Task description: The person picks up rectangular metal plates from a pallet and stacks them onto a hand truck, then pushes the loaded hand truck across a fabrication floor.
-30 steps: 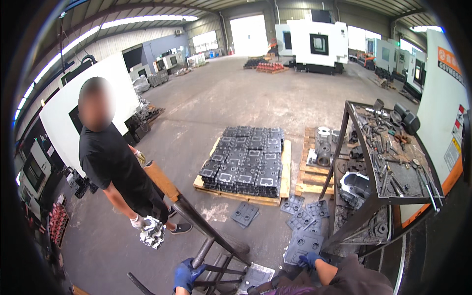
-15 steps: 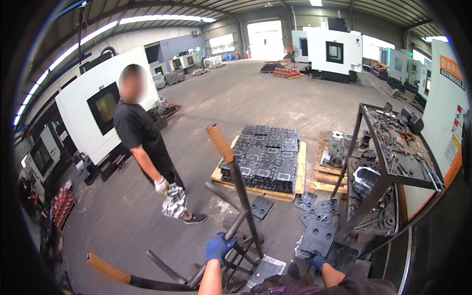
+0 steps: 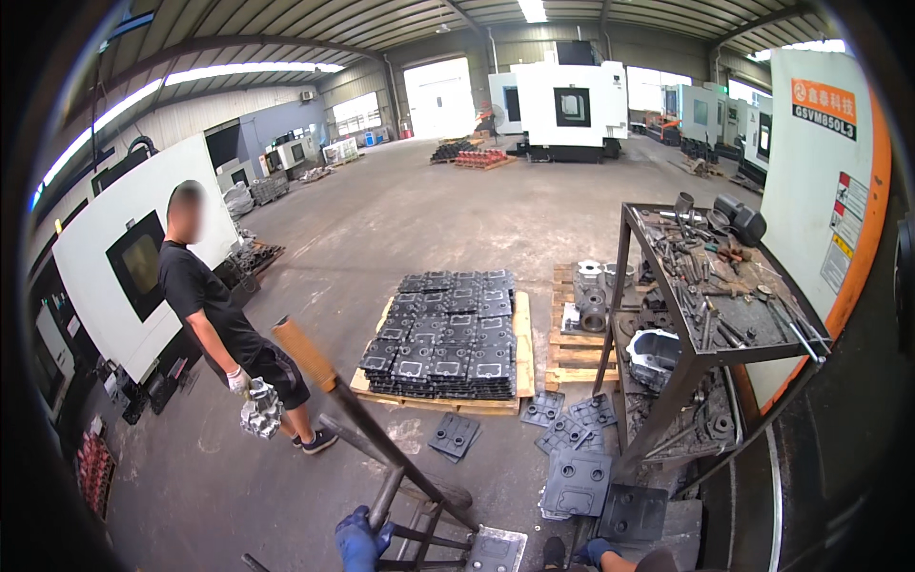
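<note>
A: Item 1, hand truck [image 3: 400, 477]: frame tilted, bottom centre, orange-capped handle up-left. Step?
B: Mid-repositioning, I'd judge. Left hand [image 3: 360, 540], blue glove, clenched on a strut. Right hand [image 3: 599, 551]: low by dark plates [image 3: 581, 481], fingers can't tell. Next needs steady grip.

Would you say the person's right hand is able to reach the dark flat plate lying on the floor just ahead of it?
Probably yes: the right hand is low, beside the flat plate, with nothing between them; the left hand grips the hand-truck frame.

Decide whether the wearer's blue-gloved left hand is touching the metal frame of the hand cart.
Touching. The head view shows the left hand in its blue glove wrapped around a steel bar of the hand cart, with no gap between them.
</note>
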Motion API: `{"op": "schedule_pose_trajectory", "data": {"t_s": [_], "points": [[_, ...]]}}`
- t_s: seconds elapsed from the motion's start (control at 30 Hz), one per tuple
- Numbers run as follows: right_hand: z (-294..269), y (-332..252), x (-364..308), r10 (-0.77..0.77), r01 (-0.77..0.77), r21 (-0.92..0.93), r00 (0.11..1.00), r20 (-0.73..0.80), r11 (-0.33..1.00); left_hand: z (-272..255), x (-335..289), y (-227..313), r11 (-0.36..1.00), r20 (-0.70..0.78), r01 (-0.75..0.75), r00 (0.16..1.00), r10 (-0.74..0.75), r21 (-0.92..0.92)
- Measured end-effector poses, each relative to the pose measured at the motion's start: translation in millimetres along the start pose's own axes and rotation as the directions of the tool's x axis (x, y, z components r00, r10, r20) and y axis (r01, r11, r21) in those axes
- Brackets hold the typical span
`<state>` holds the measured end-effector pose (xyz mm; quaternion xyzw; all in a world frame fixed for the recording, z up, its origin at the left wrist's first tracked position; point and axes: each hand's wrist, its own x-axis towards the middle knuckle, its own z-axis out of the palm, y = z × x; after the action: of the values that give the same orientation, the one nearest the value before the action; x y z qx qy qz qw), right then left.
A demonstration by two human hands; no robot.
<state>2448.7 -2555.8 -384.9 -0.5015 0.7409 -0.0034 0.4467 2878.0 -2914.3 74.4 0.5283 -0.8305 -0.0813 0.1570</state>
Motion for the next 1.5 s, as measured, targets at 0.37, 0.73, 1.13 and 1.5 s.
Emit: {"op": "schedule_pose_trajectory", "data": {"t_s": [0.37,0.73,1.13,1.5], "points": [[-68,-81,18,0.13,-0.16,0.181,0.978,0.165,0.971,18,-17,78,0.963,-0.424,-0.251,0.865,0.268,0.098],[6,-153,155,0.209,-0.21,0.374,0.977,0.045,0.903,399,-207,4,-0.086,0.884,0.98,0.122,-0.452,-0.18],[173,-123,397,0.065,-0.068,0.136,0.998,0.028,0.988,761,-290,-158,-0.565,0.864,0.792,-0.099,-0.494,-0.232],[151,-124,350,0.405,-0.311,0.354,0.884,-0.233,0.882,692,-295,-134,0.163,0.831,0.938,0.346,-0.436,-0.305]]}}
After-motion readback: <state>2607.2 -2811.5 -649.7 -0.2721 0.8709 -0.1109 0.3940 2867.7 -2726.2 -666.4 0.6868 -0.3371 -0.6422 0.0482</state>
